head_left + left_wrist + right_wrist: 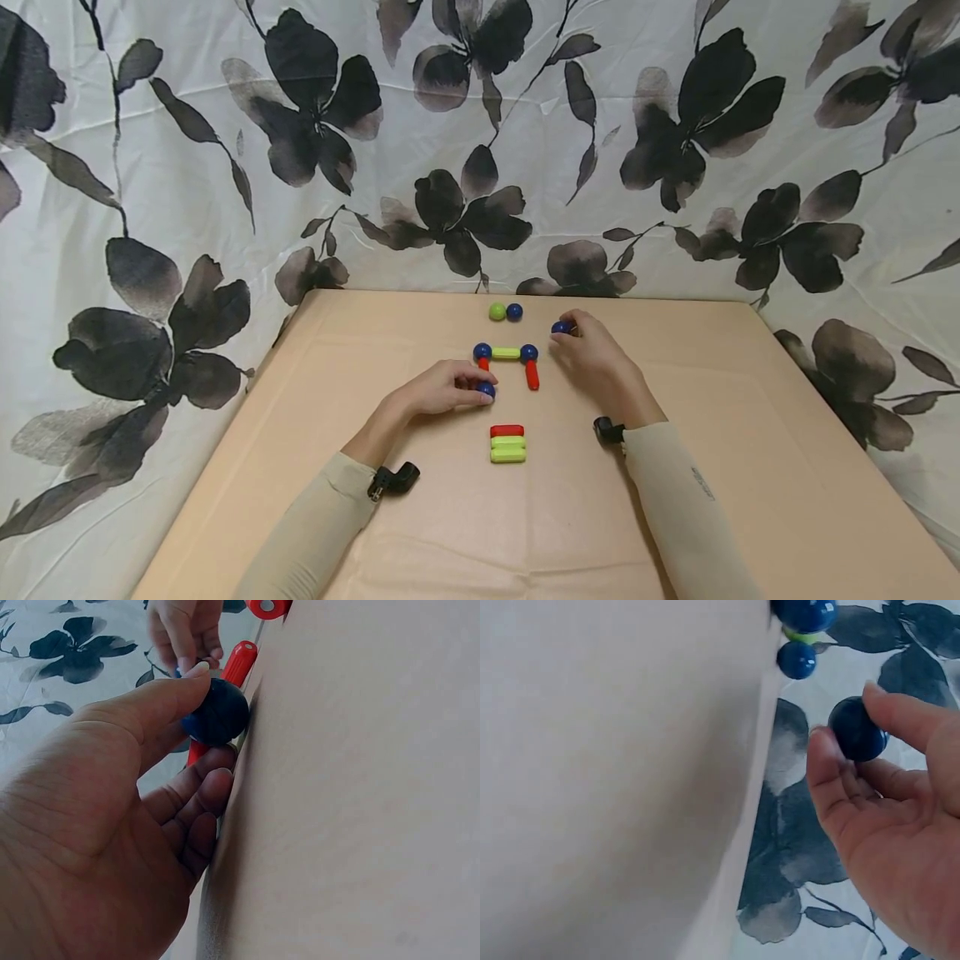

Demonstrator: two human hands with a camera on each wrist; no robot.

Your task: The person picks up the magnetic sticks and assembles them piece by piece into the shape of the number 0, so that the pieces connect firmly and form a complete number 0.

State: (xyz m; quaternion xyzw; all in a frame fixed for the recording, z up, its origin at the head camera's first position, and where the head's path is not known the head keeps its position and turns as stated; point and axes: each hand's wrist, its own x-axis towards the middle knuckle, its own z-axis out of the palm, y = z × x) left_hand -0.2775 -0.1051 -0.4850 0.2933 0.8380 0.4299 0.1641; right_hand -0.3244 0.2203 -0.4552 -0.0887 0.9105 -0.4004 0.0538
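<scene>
My left hand [438,388] pinches a blue ball [486,390] between thumb and fingers, at the near end of a red rod [483,364]. In the left wrist view the same blue ball [217,712] sits against the red rod; whether they are joined I cannot tell. The rod runs from a far-left ball [482,351]; a green rod [506,353] links that to another blue ball [528,352], from which a second red rod [532,375] points nearer. Right of this frame, my right hand [597,354] holds a separate blue ball [857,729] with thumb and fingertips.
Behind the frame lie a green ball [497,312] and a blue ball [514,312] side by side. Nearer me are a red rod [507,431] and two green rods [508,455] in a stack of rows. A floral cloth [570,167] hangs behind the tan table [450,533].
</scene>
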